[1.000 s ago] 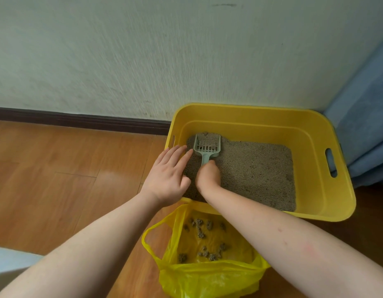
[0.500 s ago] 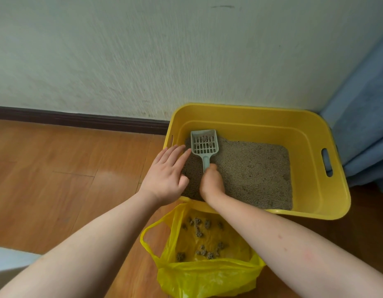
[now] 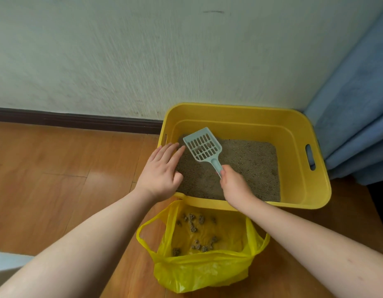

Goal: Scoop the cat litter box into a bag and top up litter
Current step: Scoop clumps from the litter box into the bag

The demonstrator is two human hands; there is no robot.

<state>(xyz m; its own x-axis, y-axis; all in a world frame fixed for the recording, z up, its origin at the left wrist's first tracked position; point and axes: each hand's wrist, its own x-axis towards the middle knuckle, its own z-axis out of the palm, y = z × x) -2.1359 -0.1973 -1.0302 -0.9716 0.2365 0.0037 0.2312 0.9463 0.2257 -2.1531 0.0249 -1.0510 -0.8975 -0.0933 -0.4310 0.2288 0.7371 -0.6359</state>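
The right hand grips the handle of the scoop, lifted over the litter in the yellow litter box with a few clumps on its slots; the left hand, fingers straight, rests on the box's near-left rim; keep the scoop level, let loose litter sift through, then tip it over the open bag just in front on the floor.
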